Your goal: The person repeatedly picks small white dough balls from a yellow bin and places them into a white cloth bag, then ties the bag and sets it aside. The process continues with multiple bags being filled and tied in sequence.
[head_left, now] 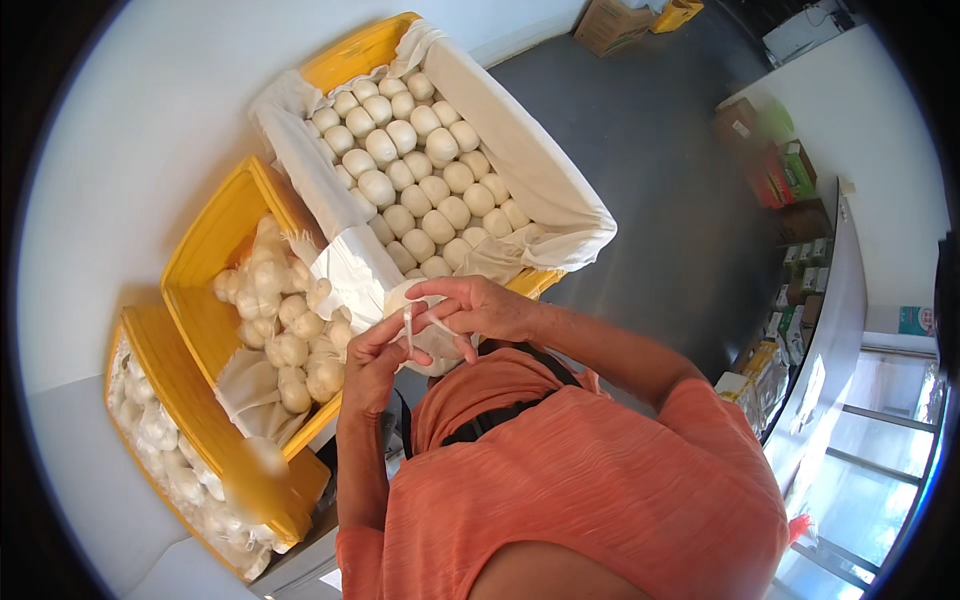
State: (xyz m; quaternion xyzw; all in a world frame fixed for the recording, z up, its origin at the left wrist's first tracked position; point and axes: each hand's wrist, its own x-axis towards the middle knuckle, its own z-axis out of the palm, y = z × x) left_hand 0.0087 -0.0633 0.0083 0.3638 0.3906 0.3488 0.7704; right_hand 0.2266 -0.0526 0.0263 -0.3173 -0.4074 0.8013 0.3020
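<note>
Close to my waist, both hands work on a thin, see-through plastic bag [441, 352] with pale round shapes in it. My left hand [370, 365] pinches one twisted end of the bag between its fingers. Across from it, my right hand [492, 308] grips the other end, its fingers bent around the plastic. The ends cross between the two hands; whether they form a knot cannot be made out. Just beyond them stands a yellow crate [360, 50] lined with white cloth [565, 190], holding rows of white steamed buns [402, 137].
At the left, a second yellow crate [195, 245] holds bagged buns [288, 348]. A third yellow crate [165, 365], nearer me, has more bagged buns [155, 425]. Shelves with boxes [790, 330] line the right side. A cardboard box [610, 25] sits on the dark floor [630, 130].
</note>
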